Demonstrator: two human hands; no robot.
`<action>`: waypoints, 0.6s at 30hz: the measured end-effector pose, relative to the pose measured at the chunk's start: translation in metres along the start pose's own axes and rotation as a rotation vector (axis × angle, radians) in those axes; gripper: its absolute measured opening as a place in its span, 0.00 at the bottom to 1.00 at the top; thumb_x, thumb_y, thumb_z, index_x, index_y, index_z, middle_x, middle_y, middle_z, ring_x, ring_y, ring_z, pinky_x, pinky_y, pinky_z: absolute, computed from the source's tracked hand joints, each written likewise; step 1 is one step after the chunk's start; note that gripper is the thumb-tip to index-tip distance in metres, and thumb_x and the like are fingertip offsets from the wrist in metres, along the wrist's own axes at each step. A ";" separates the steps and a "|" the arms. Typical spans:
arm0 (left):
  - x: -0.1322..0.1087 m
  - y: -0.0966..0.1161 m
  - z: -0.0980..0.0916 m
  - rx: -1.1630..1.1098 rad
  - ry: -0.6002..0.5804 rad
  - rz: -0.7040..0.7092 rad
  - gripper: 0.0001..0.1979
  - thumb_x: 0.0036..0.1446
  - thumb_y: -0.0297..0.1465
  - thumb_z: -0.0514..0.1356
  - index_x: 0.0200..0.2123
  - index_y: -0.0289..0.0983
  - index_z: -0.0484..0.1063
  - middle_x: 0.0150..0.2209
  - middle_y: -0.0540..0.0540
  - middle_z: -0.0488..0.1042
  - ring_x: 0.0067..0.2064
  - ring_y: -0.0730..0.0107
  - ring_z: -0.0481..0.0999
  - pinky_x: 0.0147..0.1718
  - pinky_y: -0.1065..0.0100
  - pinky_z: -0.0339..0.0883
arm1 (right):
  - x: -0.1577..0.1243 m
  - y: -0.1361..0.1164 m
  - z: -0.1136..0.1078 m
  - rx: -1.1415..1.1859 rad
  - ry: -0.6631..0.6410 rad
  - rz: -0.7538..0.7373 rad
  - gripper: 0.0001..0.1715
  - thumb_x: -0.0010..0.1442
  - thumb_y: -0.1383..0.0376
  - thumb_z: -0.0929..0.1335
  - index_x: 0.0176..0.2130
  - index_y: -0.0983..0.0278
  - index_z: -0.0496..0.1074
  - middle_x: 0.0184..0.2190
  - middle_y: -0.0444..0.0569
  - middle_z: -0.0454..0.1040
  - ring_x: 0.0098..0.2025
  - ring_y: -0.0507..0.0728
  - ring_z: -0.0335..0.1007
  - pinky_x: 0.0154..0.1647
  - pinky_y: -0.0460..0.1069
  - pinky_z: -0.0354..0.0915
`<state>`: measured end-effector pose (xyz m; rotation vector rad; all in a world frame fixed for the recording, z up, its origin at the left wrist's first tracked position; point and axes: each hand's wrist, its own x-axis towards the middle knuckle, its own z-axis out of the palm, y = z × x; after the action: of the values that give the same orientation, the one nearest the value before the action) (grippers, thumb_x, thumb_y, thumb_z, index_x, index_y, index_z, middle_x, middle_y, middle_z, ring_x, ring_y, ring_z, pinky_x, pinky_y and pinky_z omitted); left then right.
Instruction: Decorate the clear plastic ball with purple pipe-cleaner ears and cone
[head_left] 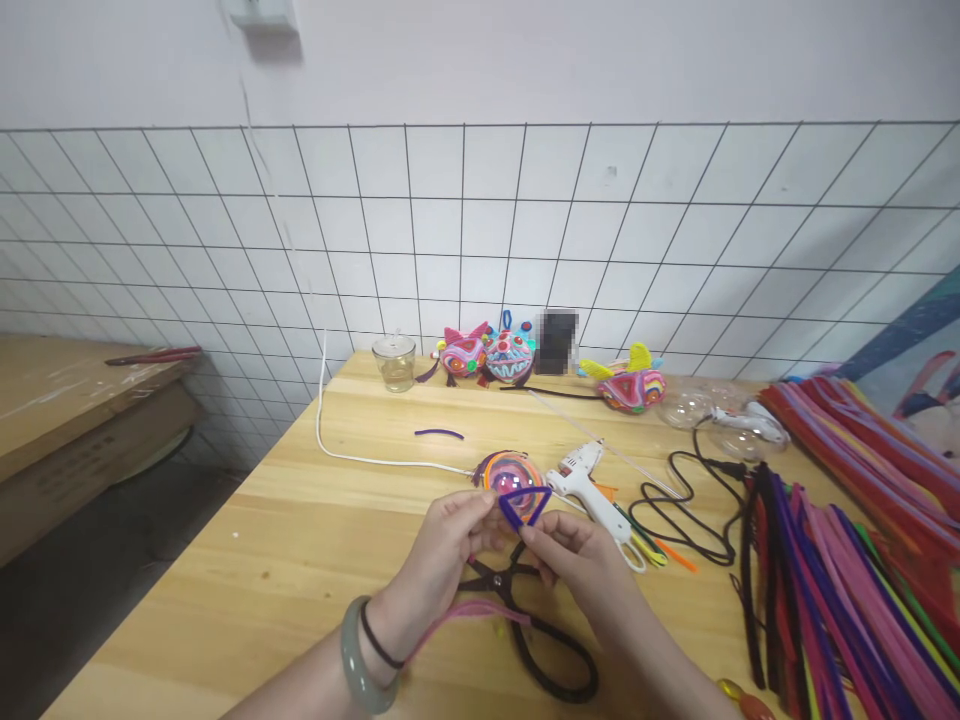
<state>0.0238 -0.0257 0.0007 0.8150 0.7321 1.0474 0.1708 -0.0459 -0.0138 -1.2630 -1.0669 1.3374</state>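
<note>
A purple pipe cleaner (pixel 541 497), bent into a triangle, is pinched between my two hands. My left hand (pixel 463 525) grips its left corner, and my right hand (pixel 574 548) pinches its lower corner. Just behind it lies a round ornament (pixel 513 470) with coiled orange and pink pipe cleaners and a dark tassel at its left. Black-handled scissors (pixel 551 660) rest on the table under my hands. A pink pipe cleaner (pixel 480 608) runs across them, partly hidden by my left wrist. Right of the ornament is a white glue gun (pixel 592 490).
Finished fish-like ornaments (pixel 510 357) and a glass cup (pixel 395 362) stand along the wall. A short purple piece (pixel 439 433) lies on the wooden table (pixel 285 560). Bundles of coloured pipe cleaners (pixel 832 590), a black cable (pixel 675 510) and clear plastic balls (pixel 686 405) occupy the right.
</note>
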 end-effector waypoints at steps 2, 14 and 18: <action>0.001 -0.001 -0.001 0.061 0.032 -0.014 0.15 0.47 0.39 0.63 0.25 0.31 0.76 0.25 0.43 0.76 0.27 0.70 0.73 0.28 0.71 0.64 | -0.001 -0.002 0.000 -0.028 -0.002 -0.013 0.23 0.40 0.51 0.73 0.18 0.65 0.66 0.12 0.39 0.63 0.14 0.46 0.54 0.15 0.42 0.51; 0.003 -0.003 -0.003 0.119 0.086 -0.014 0.14 0.43 0.38 0.66 0.23 0.31 0.76 0.22 0.46 0.76 0.25 0.73 0.73 0.28 0.72 0.66 | -0.003 0.000 0.001 -0.058 -0.002 -0.027 0.21 0.42 0.52 0.73 0.19 0.65 0.65 0.12 0.39 0.63 0.14 0.46 0.53 0.16 0.43 0.50; 0.003 -0.004 -0.005 0.162 0.100 0.018 0.13 0.45 0.38 0.65 0.22 0.32 0.76 0.20 0.48 0.75 0.23 0.75 0.71 0.26 0.74 0.64 | -0.003 0.000 0.003 -0.064 -0.014 -0.019 0.22 0.41 0.51 0.73 0.19 0.65 0.66 0.13 0.39 0.64 0.14 0.46 0.54 0.16 0.43 0.50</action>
<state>0.0224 -0.0232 -0.0054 0.9136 0.9048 1.0604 0.1680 -0.0490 -0.0132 -1.2889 -1.1374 1.3084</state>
